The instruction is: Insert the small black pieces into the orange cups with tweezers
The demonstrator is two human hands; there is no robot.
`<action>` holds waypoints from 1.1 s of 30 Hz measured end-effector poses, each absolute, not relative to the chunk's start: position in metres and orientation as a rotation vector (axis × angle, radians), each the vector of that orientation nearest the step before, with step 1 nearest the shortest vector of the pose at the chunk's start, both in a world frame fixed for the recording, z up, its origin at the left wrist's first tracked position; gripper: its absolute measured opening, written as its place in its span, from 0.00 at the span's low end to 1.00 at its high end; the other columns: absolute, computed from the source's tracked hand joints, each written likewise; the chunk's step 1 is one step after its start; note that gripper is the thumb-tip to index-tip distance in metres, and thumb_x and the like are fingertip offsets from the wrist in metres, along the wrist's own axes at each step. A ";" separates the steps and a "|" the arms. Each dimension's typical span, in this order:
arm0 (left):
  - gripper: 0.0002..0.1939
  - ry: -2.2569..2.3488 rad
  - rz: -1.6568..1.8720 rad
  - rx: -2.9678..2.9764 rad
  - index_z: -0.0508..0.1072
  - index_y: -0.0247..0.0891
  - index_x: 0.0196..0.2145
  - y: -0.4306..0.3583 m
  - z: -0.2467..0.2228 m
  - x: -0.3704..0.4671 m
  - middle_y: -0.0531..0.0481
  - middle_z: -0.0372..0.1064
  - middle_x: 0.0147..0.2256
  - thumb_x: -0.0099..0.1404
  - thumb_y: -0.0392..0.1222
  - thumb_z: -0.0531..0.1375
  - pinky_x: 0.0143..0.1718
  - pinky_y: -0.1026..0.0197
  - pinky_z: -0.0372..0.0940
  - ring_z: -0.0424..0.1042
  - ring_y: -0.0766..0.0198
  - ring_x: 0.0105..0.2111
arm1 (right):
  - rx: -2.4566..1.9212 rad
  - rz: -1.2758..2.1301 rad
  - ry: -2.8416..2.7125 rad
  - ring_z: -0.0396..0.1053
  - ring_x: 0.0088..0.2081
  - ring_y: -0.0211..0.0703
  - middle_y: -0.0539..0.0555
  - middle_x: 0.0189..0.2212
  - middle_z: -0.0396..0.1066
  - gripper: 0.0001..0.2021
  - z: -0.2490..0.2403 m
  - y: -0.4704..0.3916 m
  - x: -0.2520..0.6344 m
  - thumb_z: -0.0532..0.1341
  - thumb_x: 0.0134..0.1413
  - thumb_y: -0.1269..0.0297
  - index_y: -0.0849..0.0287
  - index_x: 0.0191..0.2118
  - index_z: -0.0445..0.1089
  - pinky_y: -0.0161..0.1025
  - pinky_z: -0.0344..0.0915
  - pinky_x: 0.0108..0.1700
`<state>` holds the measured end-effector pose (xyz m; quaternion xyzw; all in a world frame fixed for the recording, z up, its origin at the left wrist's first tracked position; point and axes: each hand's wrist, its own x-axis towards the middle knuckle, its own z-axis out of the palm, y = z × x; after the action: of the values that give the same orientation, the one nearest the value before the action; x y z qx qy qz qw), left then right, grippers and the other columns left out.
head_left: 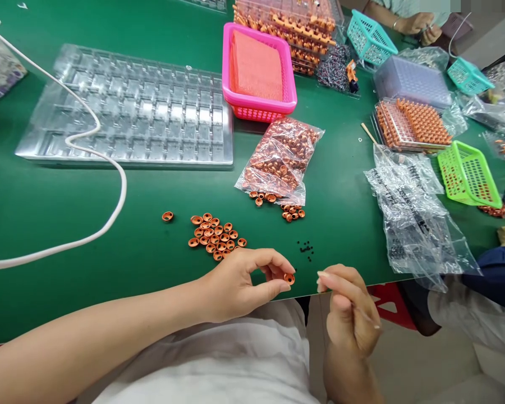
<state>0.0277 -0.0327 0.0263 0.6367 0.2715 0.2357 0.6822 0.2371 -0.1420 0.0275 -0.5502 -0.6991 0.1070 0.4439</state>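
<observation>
Between the thumb and fingertips of my left hand (244, 283) is a small orange cup-shaped part (289, 279) with a dark hole, held at the table's front edge. My right hand (349, 306) hovers just to the right, past the edge, with its fingers curled together; a thin pale sliver shows by them, and what they hold is too small to make out. Tiny black pieces (306, 248) lie loose on the green table beyond the gap between my hands. A cluster of similar orange cups (214, 233) spreads behind my left hand, one single cup (167, 216) lying apart.
A clear bag of orange cups (281, 154) lies ahead, near a pink basket (295, 92). Stacked clear trays (130, 112) and a white cable (120, 196) occupy the left. On the right are plastic bags (421, 219) and a green basket (467, 174). A co-worker's hands (421, 25) appear far right.
</observation>
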 end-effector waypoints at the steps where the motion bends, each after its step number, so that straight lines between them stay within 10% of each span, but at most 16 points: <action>1: 0.08 0.604 0.537 1.450 0.79 0.34 0.42 -0.033 0.027 0.027 0.48 0.81 0.35 0.68 0.40 0.64 0.38 0.66 0.73 0.79 0.65 0.33 | -1.344 0.256 -1.774 0.71 0.35 0.42 0.56 0.39 0.72 0.17 0.026 -0.143 0.239 0.51 0.73 0.71 0.55 0.59 0.70 0.43 0.73 0.33; 6: 0.07 0.537 0.587 1.572 0.80 0.33 0.43 -0.033 0.031 0.025 0.46 0.80 0.35 0.68 0.36 0.64 0.39 0.66 0.74 0.79 0.65 0.34 | -1.125 0.149 -2.051 0.70 0.35 0.41 0.55 0.37 0.75 0.18 0.020 -0.141 0.246 0.64 0.62 0.78 0.62 0.56 0.73 0.41 0.72 0.33; 33: 0.08 0.284 0.679 1.792 0.79 0.33 0.46 -0.033 0.032 0.022 0.46 0.80 0.34 0.72 0.28 0.62 0.37 0.65 0.69 0.74 0.64 0.33 | -0.793 0.026 -2.545 0.69 0.39 0.45 0.62 0.41 0.74 0.19 0.056 -0.121 0.250 0.49 0.67 0.75 0.69 0.43 0.79 0.44 0.64 0.35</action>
<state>0.0220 -0.0333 0.0325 0.7623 0.1210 0.2888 0.5665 0.2498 -0.1206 0.0558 -0.2891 -0.9278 0.0093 0.2355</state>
